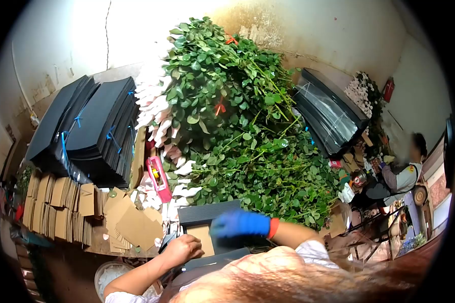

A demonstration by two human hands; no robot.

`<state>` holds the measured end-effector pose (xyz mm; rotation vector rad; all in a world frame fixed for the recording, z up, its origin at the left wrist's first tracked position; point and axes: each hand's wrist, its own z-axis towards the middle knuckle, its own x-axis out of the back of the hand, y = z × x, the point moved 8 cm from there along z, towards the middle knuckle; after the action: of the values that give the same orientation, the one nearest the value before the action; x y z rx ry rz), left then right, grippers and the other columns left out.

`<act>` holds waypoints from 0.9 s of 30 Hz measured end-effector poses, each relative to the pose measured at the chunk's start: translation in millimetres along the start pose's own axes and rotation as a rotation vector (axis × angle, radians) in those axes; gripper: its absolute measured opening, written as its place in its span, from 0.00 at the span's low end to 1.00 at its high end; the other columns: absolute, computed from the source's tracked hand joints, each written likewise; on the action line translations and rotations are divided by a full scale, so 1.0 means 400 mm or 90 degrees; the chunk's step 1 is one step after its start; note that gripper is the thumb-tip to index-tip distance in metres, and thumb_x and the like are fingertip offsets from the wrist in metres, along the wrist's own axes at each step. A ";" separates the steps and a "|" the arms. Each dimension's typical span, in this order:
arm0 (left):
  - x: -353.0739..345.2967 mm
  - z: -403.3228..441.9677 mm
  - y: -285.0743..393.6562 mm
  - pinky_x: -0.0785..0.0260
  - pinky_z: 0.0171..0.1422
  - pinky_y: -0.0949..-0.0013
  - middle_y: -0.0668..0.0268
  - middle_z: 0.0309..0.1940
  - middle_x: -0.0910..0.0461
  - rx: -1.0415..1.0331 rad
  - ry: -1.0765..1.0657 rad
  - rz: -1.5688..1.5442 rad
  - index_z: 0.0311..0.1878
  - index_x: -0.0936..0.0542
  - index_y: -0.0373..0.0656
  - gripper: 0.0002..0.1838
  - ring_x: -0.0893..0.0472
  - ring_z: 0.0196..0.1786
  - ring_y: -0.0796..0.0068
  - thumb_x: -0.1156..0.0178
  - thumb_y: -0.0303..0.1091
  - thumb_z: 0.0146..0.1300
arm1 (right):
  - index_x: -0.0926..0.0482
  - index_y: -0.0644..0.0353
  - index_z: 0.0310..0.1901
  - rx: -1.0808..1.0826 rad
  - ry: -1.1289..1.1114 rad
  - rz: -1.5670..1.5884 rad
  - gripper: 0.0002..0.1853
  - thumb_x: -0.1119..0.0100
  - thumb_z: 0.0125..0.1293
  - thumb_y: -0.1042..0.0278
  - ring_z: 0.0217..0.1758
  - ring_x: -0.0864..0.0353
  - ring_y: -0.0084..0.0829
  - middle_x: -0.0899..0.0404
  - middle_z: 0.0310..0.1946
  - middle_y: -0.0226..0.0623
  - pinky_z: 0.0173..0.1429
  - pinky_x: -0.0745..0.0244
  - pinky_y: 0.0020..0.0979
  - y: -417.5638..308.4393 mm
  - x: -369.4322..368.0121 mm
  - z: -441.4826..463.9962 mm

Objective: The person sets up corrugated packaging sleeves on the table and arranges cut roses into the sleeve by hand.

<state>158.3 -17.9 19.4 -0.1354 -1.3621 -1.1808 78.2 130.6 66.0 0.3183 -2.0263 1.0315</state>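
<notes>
My left hand (pixel 183 250) is bare. Its fingers are curled at the left edge of a brown cardboard piece (pixel 203 240), over dark sheets; what it grips is too small to make out. On my right hand (pixel 240 223) is a blue glove with a red cuff. It is over the right side of the cardboard, blurred, and its fingers cannot be told apart. Behind both hands lies a dark ribbed sheet (pixel 210 212). Beyond it rises a big pile of green leafy stems (pixel 247 151), with white-wrapped heads (pixel 154 108) on its left.
Black sheet stacks (pixel 98 126) stand at the left, above brown cardboard stacks (pixel 60 207). A pink tape dispenser (pixel 158 179) lies left of the stems. Another black stack (pixel 331 113) is at the right. A person (pixel 402 174) sits far right. A white bin (pixel 111 278) is below.
</notes>
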 end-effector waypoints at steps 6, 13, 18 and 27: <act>0.025 0.024 -0.006 0.23 0.57 0.61 0.61 0.50 0.18 0.064 -0.149 -0.075 0.54 0.17 0.42 0.22 0.19 0.55 0.55 0.28 0.38 0.56 | 0.31 0.56 0.73 0.047 0.692 -0.171 0.37 0.33 0.67 0.51 0.76 0.30 0.43 0.30 0.73 0.47 0.77 0.33 0.40 0.208 0.811 0.007; 0.001 0.008 0.003 0.27 0.66 0.60 0.53 0.60 0.27 0.066 -0.178 -0.071 0.67 0.27 0.38 0.26 0.27 0.65 0.53 0.43 0.30 0.64 | 0.63 0.52 0.83 -0.467 0.651 -0.376 0.73 0.18 0.44 0.42 0.81 0.44 0.54 0.42 0.78 0.53 0.79 0.42 0.51 0.608 1.196 0.083; -0.004 0.004 0.000 0.28 0.67 0.61 0.53 0.60 0.28 0.096 -0.191 -0.069 0.67 0.27 0.38 0.26 0.28 0.66 0.53 0.42 0.30 0.64 | 0.39 0.47 0.77 -0.403 0.782 -0.300 0.51 0.23 0.52 0.51 0.61 0.19 0.50 0.20 0.59 0.50 0.64 0.23 0.47 0.675 1.126 0.142; -0.029 -0.012 -0.017 0.27 0.66 0.60 0.56 0.61 0.26 0.121 -0.194 -0.048 0.68 0.26 0.39 0.27 0.27 0.64 0.53 0.42 0.29 0.64 | 0.19 0.50 0.59 -0.057 1.096 -0.652 0.21 0.43 0.62 0.70 0.54 0.18 0.47 0.16 0.52 0.44 0.59 0.23 0.46 0.430 1.045 -0.214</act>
<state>159.4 -17.7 5.3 -0.1325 -1.7538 -1.1174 -230.8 360.0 317.9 0.2063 -0.1956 0.2120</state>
